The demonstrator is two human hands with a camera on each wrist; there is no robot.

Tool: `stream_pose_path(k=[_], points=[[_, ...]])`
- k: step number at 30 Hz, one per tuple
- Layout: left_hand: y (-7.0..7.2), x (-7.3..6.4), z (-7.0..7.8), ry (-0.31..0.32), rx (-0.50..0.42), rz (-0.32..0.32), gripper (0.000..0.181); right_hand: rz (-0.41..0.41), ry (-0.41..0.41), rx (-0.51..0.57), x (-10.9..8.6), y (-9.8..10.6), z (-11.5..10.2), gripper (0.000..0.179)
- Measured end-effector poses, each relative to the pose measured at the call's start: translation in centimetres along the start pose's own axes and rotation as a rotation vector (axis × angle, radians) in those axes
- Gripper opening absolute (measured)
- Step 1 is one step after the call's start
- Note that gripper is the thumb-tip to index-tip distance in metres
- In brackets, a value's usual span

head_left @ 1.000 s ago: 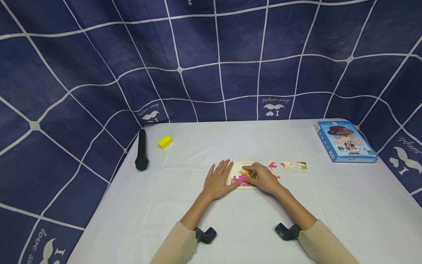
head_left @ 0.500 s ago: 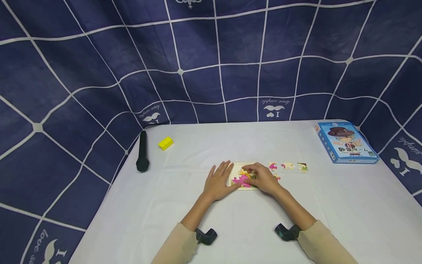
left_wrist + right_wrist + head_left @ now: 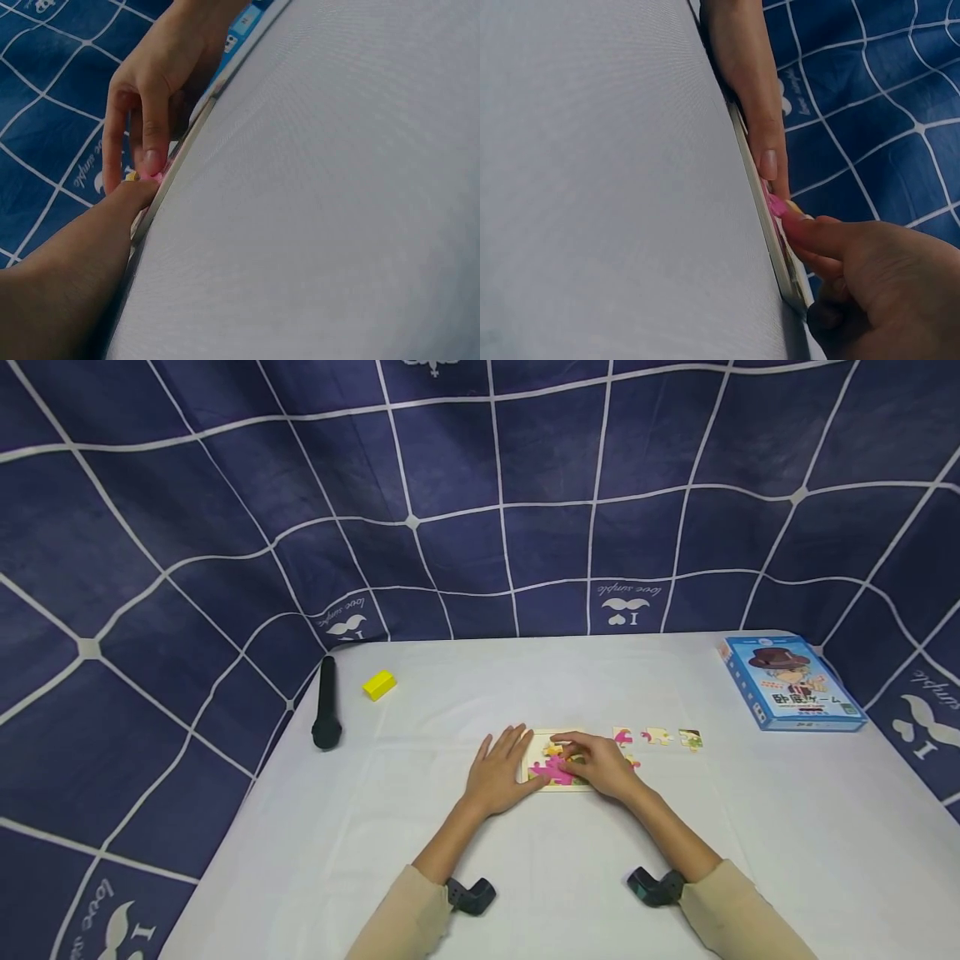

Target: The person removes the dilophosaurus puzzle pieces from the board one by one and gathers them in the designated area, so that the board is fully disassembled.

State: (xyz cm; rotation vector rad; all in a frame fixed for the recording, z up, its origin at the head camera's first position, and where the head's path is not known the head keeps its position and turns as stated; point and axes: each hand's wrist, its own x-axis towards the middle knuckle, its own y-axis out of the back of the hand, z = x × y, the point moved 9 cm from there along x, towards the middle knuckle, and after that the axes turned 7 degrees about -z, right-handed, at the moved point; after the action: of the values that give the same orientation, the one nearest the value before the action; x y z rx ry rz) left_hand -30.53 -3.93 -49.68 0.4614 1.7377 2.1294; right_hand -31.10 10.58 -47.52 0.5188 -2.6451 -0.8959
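A shallow light wooden puzzle tray [image 3: 530, 752] lies on the table, with pink and yellow jigsaw pieces [image 3: 551, 768] in its lower and middle part. My left hand [image 3: 495, 777] lies with fingers spread over the tray's left edge, its thumb by the pink pieces. From the right, my right hand [image 3: 603, 767] bends thumb and forefinger about a puzzle piece at the tray's middle. In the right wrist view, pink and yellow pieces [image 3: 778, 205] show at that thumb's tip. The right hand covers the tray's right side.
Loose puzzle pieces [image 3: 656, 737] lie right of the tray, one partly behind the right hand. A blue game box [image 3: 795, 683] stands at the back right. A yellow block [image 3: 379, 685] and a black microphone [image 3: 326, 706] lie at the left. A dark blue checked cloth [image 3: 465, 552] hangs behind.
The right hand's fingers have shifted slightly at the tray's middle, and its thumb has drawn a little to the right. The left hand stays in place on the tray.
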Motion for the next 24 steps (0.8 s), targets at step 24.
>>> stream_pose_path(k=[24], points=[[0.1,-0.1,0.1,0.014,-0.005,-0.007,0.084,0.189,-0.05,-0.021,-5.9,8.4,1.3,0.042]])
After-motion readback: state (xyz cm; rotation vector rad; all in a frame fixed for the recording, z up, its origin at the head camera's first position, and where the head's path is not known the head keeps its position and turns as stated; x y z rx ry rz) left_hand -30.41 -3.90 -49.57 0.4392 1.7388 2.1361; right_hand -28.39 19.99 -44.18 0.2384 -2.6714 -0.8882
